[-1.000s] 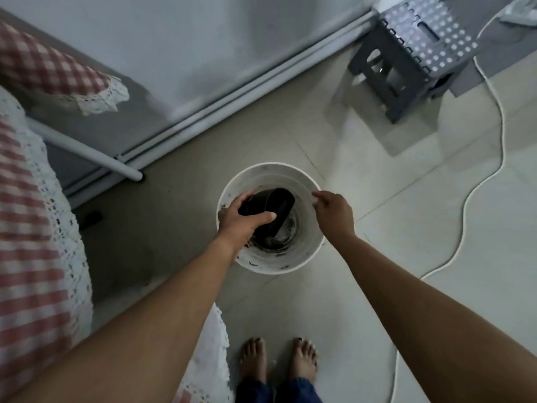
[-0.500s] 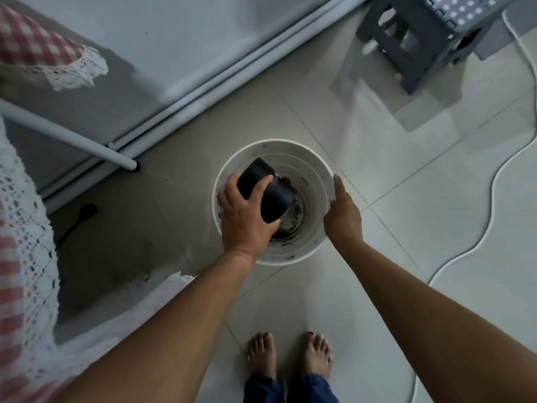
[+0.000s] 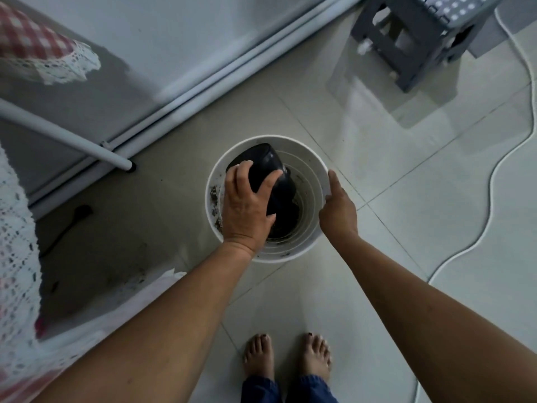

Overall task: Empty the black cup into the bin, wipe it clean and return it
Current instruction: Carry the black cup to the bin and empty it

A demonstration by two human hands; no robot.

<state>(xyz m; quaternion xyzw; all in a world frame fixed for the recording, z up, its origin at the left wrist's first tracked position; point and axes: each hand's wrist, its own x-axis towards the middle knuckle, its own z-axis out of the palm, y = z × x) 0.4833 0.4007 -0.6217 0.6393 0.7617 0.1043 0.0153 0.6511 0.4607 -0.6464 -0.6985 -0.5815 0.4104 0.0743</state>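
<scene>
The black cup (image 3: 266, 167) is tipped mouth-down over the white round bin (image 3: 312, 175) on the tiled floor. My left hand (image 3: 247, 205) grips the cup from above, its fingers wrapped over the cup's side, its base pointing up and away from me. Dark residue lies at the bottom of the bin and specks cling to its inner wall. My right hand (image 3: 338, 207) rests against the bin's right rim with the index finger stretched along it, holding nothing else.
A grey folding stool (image 3: 418, 36) stands at the upper right. A white cable (image 3: 494, 181) snakes across the floor on the right. A red-checked cloth with lace trim (image 3: 17, 228) and a white table leg (image 3: 64, 135) are on the left. My bare feet (image 3: 287, 356) stand below the bin.
My left hand has turned the cup further over, from lying low inside the bin to raised and mouth-down above it. My right hand has shifted to the bin's right rim.
</scene>
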